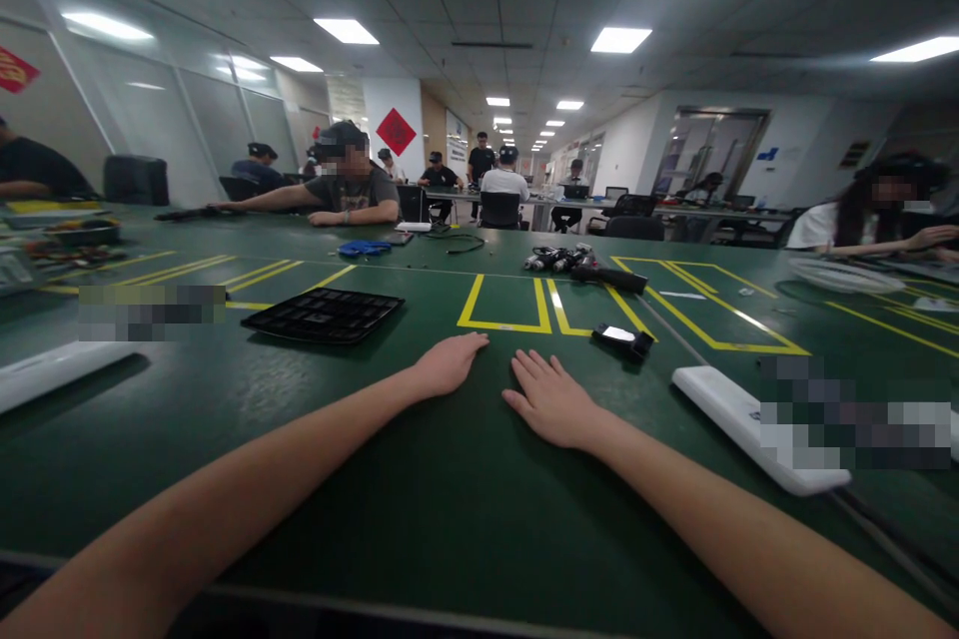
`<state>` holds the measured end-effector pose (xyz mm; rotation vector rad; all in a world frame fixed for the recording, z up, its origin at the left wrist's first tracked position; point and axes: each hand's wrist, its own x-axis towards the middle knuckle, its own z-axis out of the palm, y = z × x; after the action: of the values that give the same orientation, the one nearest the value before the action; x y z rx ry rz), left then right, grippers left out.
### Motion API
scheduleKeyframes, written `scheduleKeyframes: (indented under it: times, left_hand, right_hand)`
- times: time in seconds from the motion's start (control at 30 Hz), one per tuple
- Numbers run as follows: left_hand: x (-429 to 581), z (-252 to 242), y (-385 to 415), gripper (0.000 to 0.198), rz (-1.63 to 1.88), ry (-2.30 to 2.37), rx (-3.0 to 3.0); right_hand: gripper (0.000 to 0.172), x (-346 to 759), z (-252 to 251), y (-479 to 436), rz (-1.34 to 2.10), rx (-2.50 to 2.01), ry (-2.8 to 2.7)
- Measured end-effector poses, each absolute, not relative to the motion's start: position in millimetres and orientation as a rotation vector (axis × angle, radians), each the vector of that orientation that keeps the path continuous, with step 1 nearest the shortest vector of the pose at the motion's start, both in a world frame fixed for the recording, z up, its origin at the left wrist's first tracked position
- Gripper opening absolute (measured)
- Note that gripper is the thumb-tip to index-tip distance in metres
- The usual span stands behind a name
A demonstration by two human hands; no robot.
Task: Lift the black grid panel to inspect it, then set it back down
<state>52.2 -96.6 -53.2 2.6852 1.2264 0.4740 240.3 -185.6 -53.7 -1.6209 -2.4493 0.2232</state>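
Observation:
My left hand (pixel 452 365) rests on the green tabletop (pixel 390 509), its fingers stretched out toward the upper right and nothing visible in it. Just to its right, my right hand (pixel 552 399) lies palm down with the fingers slightly spread. A small gap separates the two hands. Beyond them a rectangle of yellow tape (pixel 503 327) marks the table. To the left lies a flat black panel (pixel 324 316) with a gridded surface. A small black device with a white label (pixel 621 335) sits beyond my right hand, apart from it.
A long white device (pixel 749 419) with a cable lies at right, another white bar (pixel 64 369) at left. Farther off are a black-handled object (pixel 610 278), a dark tangled bundle (pixel 550 258) and a blue item (pixel 364 248). A person (pixel 349 180) sits across the table.

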Motion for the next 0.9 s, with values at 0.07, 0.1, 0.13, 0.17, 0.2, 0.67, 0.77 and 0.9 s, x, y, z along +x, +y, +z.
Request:
scheduleKeyframes:
  times: [0.07,0.1,0.13,0.17,0.2,0.67,0.77,0.9]
  left_hand:
    - [53.1,-47.5,-106.0,0.041,0.616,1.234,2.745]
    - [54.4,-44.5,-113.7,0.041,0.697,1.218,2.78]
    - [56.2,-41.6,-123.0,0.039,0.76,1.182,2.814]
    - [58.3,-39.0,-133.3,0.037,0.791,1.13,2.846]
    - [60.7,-36.6,-144.1,0.034,0.779,1.062,2.874]
    - [56.9,-31.7,-139.5,0.021,0.763,1.21,2.667]
    - [46.9,-33.4,-110.6,0.03,0.785,1.493,2.504]
    - [37.5,-39.3,-92.4,0.018,0.622,1.475,2.522]
  right_hand:
    - [0.071,240.8,-51.3,-184.5,0.203,-1.606,-2.46]
    - [0.069,241.9,-49.3,-183.2,0.191,-1.59,-2.467]
    - [0.065,244.3,-46.7,-181.2,0.172,-1.572,-2.468]
    - [0.062,248.3,-43.7,-178.3,0.136,-1.561,-2.458]
    - [0.058,254.3,-40.6,-174.5,0.08,-1.566,-2.43]
    - [0.037,353.4,-56.1,-139.7,-0.314,-2.305,-1.947]
    - [0.037,351.5,-55.0,-139.1,-0.335,-2.299,-1.936]
    - [0.038,348.9,-54.1,-139.3,-0.338,-2.3,-1.936]
